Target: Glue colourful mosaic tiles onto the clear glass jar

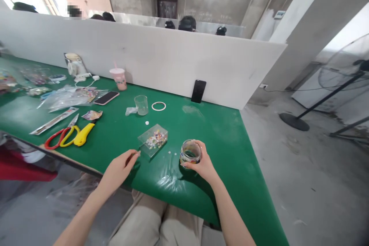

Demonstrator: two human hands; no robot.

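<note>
My right hand (204,163) is wrapped around a small glass jar (190,154) with coloured decoration on its side. The jar is held at the table, its open mouth facing up toward me. My left hand (128,161) is beside the near left corner of a clear plastic box (153,141). Its thumb and forefinger are pressed together; whatever may be between them is too small to make out. Inside the box lie many small multicoloured pieces (156,139). Two tiny star-shaped pieces (172,153) rest on the green table between box and jar.
Behind the box are a clear cup (141,105), a white ring (158,106) and a white disc (147,123). Scissors (67,132), a yellow-handled cutter (84,133), plastic bags (69,98), a phone (106,98) and a pink tumbler (118,78) lie left. Another phone (198,91) leans on the white partition (173,57).
</note>
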